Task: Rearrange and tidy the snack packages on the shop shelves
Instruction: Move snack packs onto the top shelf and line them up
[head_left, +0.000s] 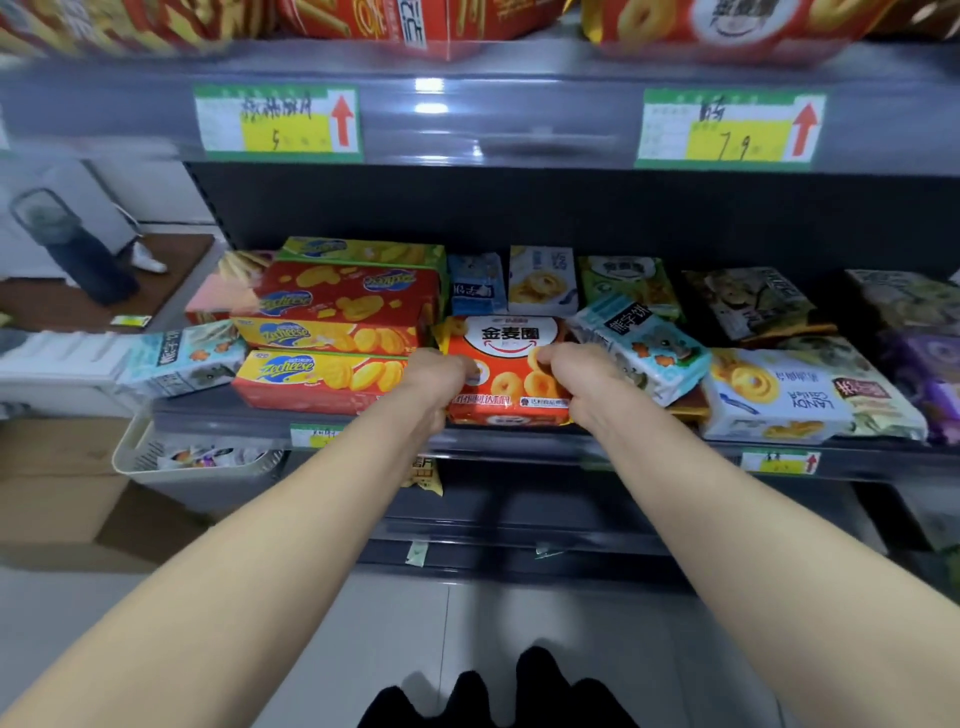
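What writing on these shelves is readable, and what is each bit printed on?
"金麦圈": orange packet, gripped by the left hand and right hand.
"Zecheese": red and yellow boxes, stacked.
"LANDY": white cookie packet, printed sideways.
"5": left price tag.
"7 9": right price tag.
Handwriting on both tags, the light blue packets and the lower shelf tags: too blurred to read.

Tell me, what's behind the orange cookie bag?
Behind the orange plastic cookie bag stand a small blue packet and a white ring-cookie packet. Their bottom edges are covered.
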